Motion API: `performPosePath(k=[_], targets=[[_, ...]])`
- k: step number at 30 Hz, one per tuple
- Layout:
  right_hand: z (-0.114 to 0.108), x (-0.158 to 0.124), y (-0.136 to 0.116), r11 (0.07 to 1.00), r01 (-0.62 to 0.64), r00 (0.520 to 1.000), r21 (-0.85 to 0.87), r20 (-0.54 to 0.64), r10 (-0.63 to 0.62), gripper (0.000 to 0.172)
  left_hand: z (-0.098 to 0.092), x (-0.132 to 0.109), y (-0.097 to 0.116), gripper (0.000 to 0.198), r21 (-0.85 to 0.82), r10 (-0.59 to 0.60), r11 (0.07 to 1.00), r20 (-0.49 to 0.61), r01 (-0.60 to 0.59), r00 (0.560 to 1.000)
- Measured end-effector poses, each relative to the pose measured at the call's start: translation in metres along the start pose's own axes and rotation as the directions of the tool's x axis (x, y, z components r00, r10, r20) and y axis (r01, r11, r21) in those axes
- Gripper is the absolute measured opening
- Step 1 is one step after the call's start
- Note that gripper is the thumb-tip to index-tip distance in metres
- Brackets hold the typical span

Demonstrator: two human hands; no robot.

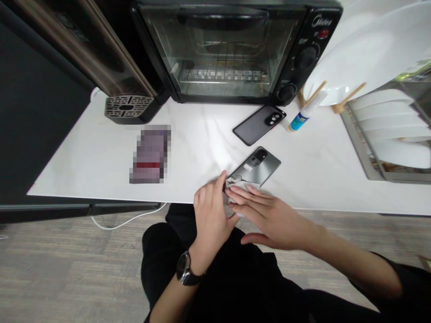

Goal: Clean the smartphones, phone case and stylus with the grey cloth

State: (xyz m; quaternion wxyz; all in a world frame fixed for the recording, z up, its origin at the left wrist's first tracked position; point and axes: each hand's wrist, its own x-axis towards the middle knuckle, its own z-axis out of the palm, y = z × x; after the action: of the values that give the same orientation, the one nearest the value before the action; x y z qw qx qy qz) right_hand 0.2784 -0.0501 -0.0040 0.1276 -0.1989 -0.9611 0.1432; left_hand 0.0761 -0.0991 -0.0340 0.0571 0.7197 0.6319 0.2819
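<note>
Hands first: left hand is closed on the near end of the phone, index finger along its left edge and thumb at the near side; I read that as bracing it. Right hand has fingers outstretched, thumb apart, laid on a pale cloth over the phone's back; flat fingers probably spread the pressure. Cloth and fingers hide the phone's near end, so I can't tell exact contact there. Phone is at the near edge of the worktop, back up, camera end pointing far right, leaving the lens block clear of my fingers. Dark phone case lies just beyond, apart from it, likely so the bare back is reachable. Spray bottle sits right of the case, right-hand side, handy I'd guess. Pixelated item on the left: unreadable. Toaster oven at the far side, dish rack far right.
</note>
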Motion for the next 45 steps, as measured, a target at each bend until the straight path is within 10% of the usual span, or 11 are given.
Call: performPosePath(k=[8,14,20,26,32,38,45], targets=[[-0.013,-0.011,0.044,0.961,-0.249,0.967,-0.124,-0.093,0.238,0.096,0.000,0.003,0.002,0.094,0.016,0.009,1.000,-0.036,-0.009,0.999],[-0.005,-0.012,0.015,0.995,-0.088,0.996,-0.048,0.005,0.089,0.101,0.000,0.002,0.001,0.091,0.008,0.009,1.000,-0.033,-0.009,0.999],[-0.019,-0.028,0.035,0.951,-0.283,0.958,-0.128,-0.090,0.273,0.095,0.000,0.002,0.001,0.094,0.007,0.000,1.000,-0.027,0.001,1.000],[-0.013,-0.025,0.018,0.995,-0.084,0.995,-0.046,0.057,0.087,0.101,-0.002,0.002,0.001,0.091,0.007,0.012,1.000,-0.021,-0.012,1.000],[-0.014,-0.026,0.040,0.913,-0.377,0.923,-0.156,-0.142,0.357,0.098,-0.002,0.003,0.003,0.090,-0.011,-0.002,1.000,-0.008,0.002,1.000],[-0.004,-0.003,0.007,1.000,-0.018,0.998,0.000,0.059,0.018,0.096,-0.002,0.001,0.000,0.083,-0.028,-0.008,1.000,0.010,0.009,1.000],[-0.008,0.001,0.035,0.945,-0.299,0.950,-0.134,-0.140,0.281,0.093,-0.002,0.002,0.001,0.090,-0.018,0.010,1.000,-0.026,-0.011,1.000]])
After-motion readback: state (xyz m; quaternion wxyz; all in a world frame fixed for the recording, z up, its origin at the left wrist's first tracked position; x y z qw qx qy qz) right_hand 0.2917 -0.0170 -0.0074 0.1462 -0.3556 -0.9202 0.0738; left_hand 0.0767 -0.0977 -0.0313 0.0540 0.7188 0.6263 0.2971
